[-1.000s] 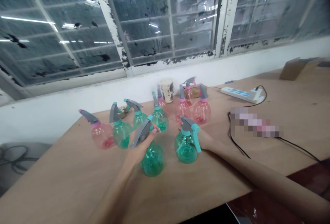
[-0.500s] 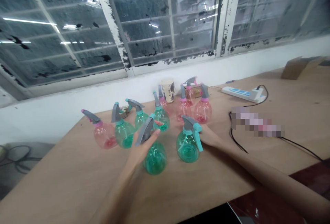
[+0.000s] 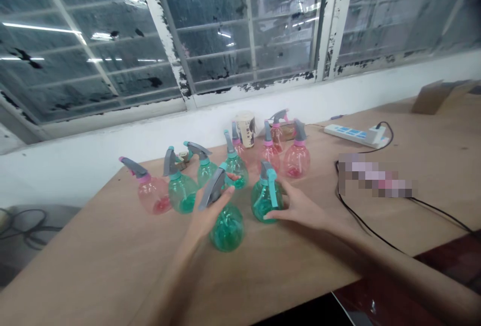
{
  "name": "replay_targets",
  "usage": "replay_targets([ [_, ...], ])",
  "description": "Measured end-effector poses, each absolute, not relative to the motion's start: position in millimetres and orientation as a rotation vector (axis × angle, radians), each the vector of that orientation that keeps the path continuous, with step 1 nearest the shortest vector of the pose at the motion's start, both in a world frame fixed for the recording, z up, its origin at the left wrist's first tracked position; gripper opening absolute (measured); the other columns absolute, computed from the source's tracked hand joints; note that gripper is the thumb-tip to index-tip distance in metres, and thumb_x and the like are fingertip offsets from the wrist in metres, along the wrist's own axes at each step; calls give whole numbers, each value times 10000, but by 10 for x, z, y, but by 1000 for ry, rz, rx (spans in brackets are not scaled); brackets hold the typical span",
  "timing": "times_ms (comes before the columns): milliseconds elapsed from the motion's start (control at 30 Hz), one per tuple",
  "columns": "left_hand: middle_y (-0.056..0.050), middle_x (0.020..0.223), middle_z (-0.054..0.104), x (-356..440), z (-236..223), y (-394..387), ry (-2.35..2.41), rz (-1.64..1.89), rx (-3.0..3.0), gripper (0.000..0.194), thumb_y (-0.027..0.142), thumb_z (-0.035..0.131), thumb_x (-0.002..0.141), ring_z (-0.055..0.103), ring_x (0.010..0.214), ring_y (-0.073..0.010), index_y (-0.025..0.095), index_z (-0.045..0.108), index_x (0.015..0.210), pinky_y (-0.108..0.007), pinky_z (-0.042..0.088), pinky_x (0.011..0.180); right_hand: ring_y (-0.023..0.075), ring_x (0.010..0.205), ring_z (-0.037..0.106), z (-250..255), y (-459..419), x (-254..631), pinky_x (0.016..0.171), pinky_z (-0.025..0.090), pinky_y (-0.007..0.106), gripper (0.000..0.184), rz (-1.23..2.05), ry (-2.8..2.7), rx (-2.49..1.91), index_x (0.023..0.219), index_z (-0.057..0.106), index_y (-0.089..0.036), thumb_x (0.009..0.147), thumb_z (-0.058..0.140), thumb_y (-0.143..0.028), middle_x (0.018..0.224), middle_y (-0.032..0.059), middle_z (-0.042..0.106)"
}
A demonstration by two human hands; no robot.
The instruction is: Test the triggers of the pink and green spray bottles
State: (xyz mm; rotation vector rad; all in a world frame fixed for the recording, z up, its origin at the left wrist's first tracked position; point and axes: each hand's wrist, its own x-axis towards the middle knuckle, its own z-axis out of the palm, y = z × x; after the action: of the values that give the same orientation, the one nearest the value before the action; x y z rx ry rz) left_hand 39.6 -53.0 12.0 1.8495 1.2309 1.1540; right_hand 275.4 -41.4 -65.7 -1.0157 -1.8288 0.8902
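My left hand (image 3: 212,208) is wrapped round the neck of a green spray bottle (image 3: 227,231) with a grey and teal trigger head. Just right of it, my right hand (image 3: 296,203) grips the round body of another green spray bottle (image 3: 263,201), thumb in front and the other fingers partly hidden behind. Left of my hands stand a pink spray bottle (image 3: 153,196) and a green spray bottle (image 3: 183,193). Further green bottles are behind my left hand. Several pink spray bottles, one of them a pink bottle (image 3: 297,159), stand behind my right hand.
A paper cup (image 3: 246,130) stands at the back by the white wall. To the right lie a white power strip (image 3: 353,135) with a plug and a black cable (image 3: 372,236). A cardboard box (image 3: 432,98) sits far right. The brown table's (image 3: 93,266) left edge drops to cables on the floor.
My right hand has come round the green bottle, which has moved slightly left and back and turned. My left hand stays on its bottle.
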Motion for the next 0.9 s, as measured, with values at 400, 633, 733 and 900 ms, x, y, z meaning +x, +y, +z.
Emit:
replay_targets([
  [400, 25, 594, 595, 385, 100, -533, 1254, 1165, 1863, 269, 398, 590, 825, 629, 789, -220, 239, 638, 1036, -292, 467, 673, 394, 1231, 458, -703, -56, 2525, 939, 419, 561, 935, 341, -1682, -1521, 1386, 309, -147, 679, 596, -688, 1331, 210, 488],
  [633, 5, 740, 656, 406, 112, -527, 1248, 1206, 1854, 242, 397, 611, 798, 604, 724, -179, 221, 639, 962, -272, 454, 653, 422, 1171, 504, -987, -376, 2750, 936, 417, 572, 1007, 162, -1796, -1662, 1357, 351, -86, 644, 554, -767, 1280, 253, 522],
  [733, -8, 773, 662, 401, 94, -526, 1296, 1275, 1828, 239, 436, 605, 792, 606, 725, -180, 202, 639, 825, -275, 457, 651, 401, 1194, 495, -1111, -498, 2863, 997, 371, 565, 878, 68, -1896, -1606, 1306, 424, -92, 705, 542, -721, 1274, 245, 534],
  [900, -12, 669, 624, 387, 81, -533, 1383, 1275, 1839, 328, 489, 575, 800, 607, 739, -205, 200, 614, 651, -286, 451, 645, 344, 1295, 410, -1156, -537, 2927, 1072, 312, 538, 714, 94, -1999, -1538, 1290, 462, -143, 789, 506, -649, 1347, 191, 492],
])
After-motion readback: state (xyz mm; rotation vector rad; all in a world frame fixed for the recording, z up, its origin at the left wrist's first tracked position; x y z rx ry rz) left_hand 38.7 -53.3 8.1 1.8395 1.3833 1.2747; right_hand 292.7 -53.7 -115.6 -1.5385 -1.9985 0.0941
